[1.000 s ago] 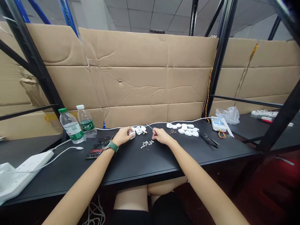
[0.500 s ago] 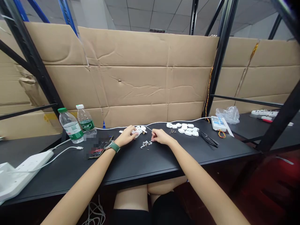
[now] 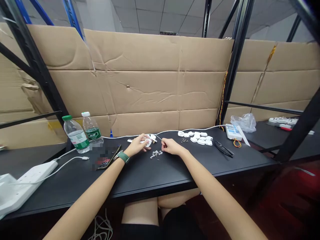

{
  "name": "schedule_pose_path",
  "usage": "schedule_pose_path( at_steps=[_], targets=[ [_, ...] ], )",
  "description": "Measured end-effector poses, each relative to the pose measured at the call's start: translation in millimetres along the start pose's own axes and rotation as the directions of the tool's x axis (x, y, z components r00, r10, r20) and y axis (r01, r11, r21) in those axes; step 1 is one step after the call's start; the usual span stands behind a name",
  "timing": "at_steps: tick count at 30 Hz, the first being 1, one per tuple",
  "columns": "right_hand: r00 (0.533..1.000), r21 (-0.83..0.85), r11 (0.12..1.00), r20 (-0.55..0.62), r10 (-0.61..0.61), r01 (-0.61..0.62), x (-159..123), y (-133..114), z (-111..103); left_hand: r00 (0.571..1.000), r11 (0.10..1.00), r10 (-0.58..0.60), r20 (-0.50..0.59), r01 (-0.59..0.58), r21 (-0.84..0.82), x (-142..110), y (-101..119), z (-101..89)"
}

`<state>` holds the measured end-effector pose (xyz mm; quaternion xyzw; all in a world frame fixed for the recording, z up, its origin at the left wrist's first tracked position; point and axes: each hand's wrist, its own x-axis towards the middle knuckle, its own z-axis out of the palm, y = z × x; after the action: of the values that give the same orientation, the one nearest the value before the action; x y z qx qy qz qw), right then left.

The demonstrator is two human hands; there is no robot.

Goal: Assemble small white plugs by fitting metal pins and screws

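Observation:
My left hand (image 3: 138, 145), with a watch on a green strap at its wrist, has its fingers closed round a small white plastic piece (image 3: 148, 142). More white pieces (image 3: 153, 137) lie just behind it on the black table. To the right, my right hand (image 3: 169, 146) pinches a thin rod (image 3: 158, 137) that points up and left; its handle end is hidden by the fingers. A pile of small whitish parts (image 3: 156, 153) lies in front of and between the hands. A few small brass-coloured bits (image 3: 184, 140) lie right of my right hand.
Several white plastic pieces (image 3: 201, 141), black-handled pliers (image 3: 223, 148) and a white device (image 3: 233, 132) stand to the right. Two water bottles (image 3: 76, 135), a phone (image 3: 108, 159) and a power strip (image 3: 32, 180) are on the left. A cardboard wall (image 3: 150, 93) closes the back.
The white piece in my left hand has turned, and the left fingers have shifted slightly round it. My right hand has hardly moved.

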<state>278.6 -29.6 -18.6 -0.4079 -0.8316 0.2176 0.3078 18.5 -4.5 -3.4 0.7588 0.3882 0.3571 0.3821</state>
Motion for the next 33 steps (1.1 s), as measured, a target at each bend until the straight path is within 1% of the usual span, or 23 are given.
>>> schedule_pose_path(
  at_steps=[3, 7, 9, 12, 13, 15, 20, 22, 24, 27, 30, 33],
  targets=[
    [0.999, 0.044, 0.998, 0.011, 0.044, -0.044, -0.7, -2.0, -1.1, 0.999, 0.998, -0.027, 0.032, 0.028, -0.054, 0.1, 0.9, 1.9],
    [0.999, 0.107, 0.993, 0.002, 0.051, -0.051, -1.3, -3.9, -1.9, 0.996, 0.993, -0.064, 0.068, 0.07, -0.096, -1.4, 5.0, 3.3],
    [0.996, 0.13, 0.99, -0.061, 0.059, -0.05, -0.2, -4.3, -1.4, 0.994, 0.99, -0.066, 0.082, 0.076, -0.121, -2.8, 7.7, 4.2],
    [0.977, 0.199, 0.98, -0.203, 0.064, -0.022, 3.2, -5.4, 0.2, 0.993, 0.986, -0.043, 0.112, 0.061, -0.158, -5.1, 12.7, 7.0],
    [0.97, 0.235, 0.972, -0.233, 0.061, -0.004, 4.4, -6.3, 0.8, 0.992, 0.985, -0.031, 0.122, 0.051, -0.166, -5.7, 14.3, 8.3],
    [0.967, 0.305, 0.952, -0.25, 0.055, 0.024, 6.3, -9.1, 2.3, 0.991, 0.984, -0.014, 0.134, 0.037, -0.172, -6.6, 16.9, 10.9],
    [0.975, 0.46, 0.888, -0.188, 0.121, -0.021, 9.7, -16.1, 6.6, 0.989, 0.991, -0.009, 0.149, 0.029, -0.132, -5.4, 16.3, 14.8],
    [0.974, 0.533, 0.846, -0.192, 0.116, 0.005, 11.9, -14.3, 8.9, 0.99, 0.994, 0.002, 0.14, 0.013, -0.109, -4.0, 14.1, 15.7],
    [0.969, 0.579, 0.813, -0.229, 0.088, 0.063, 14.6, -9.1, 11.4, 0.992, 0.996, 0.019, 0.125, -0.008, -0.092, -1.9, 11.9, 16.8],
    [0.957, 0.594, 0.797, -0.279, 0.078, 0.108, 18.3, 1.1, 14.3, 0.993, 0.997, 0.052, 0.109, -0.046, -0.059, 4.7, 10.5, 17.6],
    [0.947, 0.587, 0.803, -0.305, 0.105, 0.1, 20.0, 8.2, 14.8, 0.995, 0.997, 0.07, 0.074, -0.071, 0.004, 16.8, 12.4, 14.6],
    [0.939, 0.569, 0.816, -0.327, 0.11, 0.103, 19.5, 10.2, 13.5, 0.996, 0.996, 0.083, 0.044, -0.085, 0.041, 30.1, 16.1, 9.7]
  ],
)
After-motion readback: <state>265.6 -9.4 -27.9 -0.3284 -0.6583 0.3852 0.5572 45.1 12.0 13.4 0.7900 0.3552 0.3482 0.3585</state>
